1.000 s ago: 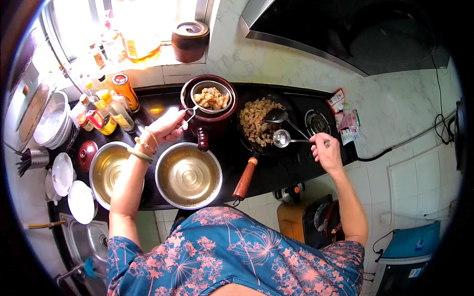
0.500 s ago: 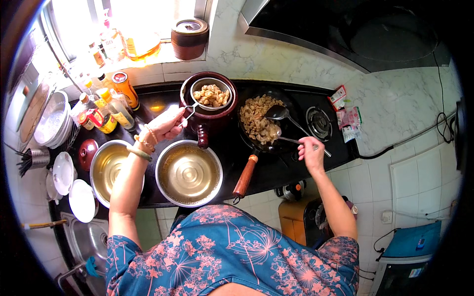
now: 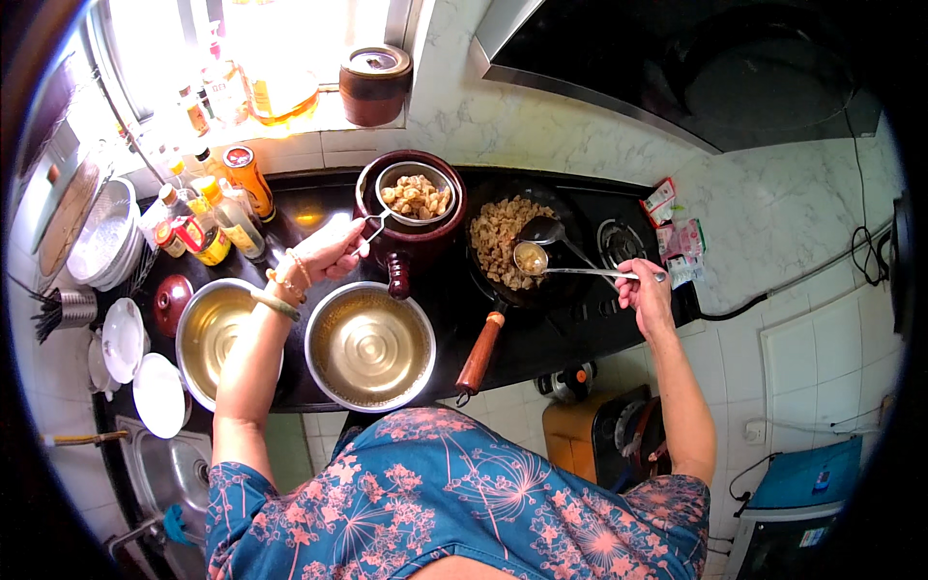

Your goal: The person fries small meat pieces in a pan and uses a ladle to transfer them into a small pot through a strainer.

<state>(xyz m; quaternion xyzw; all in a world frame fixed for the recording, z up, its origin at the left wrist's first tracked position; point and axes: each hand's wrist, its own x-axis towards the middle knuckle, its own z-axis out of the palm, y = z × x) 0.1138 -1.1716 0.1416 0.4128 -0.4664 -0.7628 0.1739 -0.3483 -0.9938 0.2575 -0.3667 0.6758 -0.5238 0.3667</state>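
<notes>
My left hand grips the thin wire handle of a metal strainer. Chunks of brown food fill the strainer, which sits in the mouth of a dark brown clay pot. On the right, my right hand is closed around the long handle of a metal ladle. The ladle's bowl carries pale contents and is over a dark wok of browned food pieces. A dark-headed cooking spoon leans in the wok, its handle running toward my right hand.
Two metal basins of yellowish liquid stand nearest my body. The wok's wooden handle points toward me. Bottles, a brown lid and white bowls crowd the left. A burner and packets lie right.
My right hand has moved right with the ladle, whose bowl is now lifted and shows its contents. The strainer and my left hand have stayed almost in place.
</notes>
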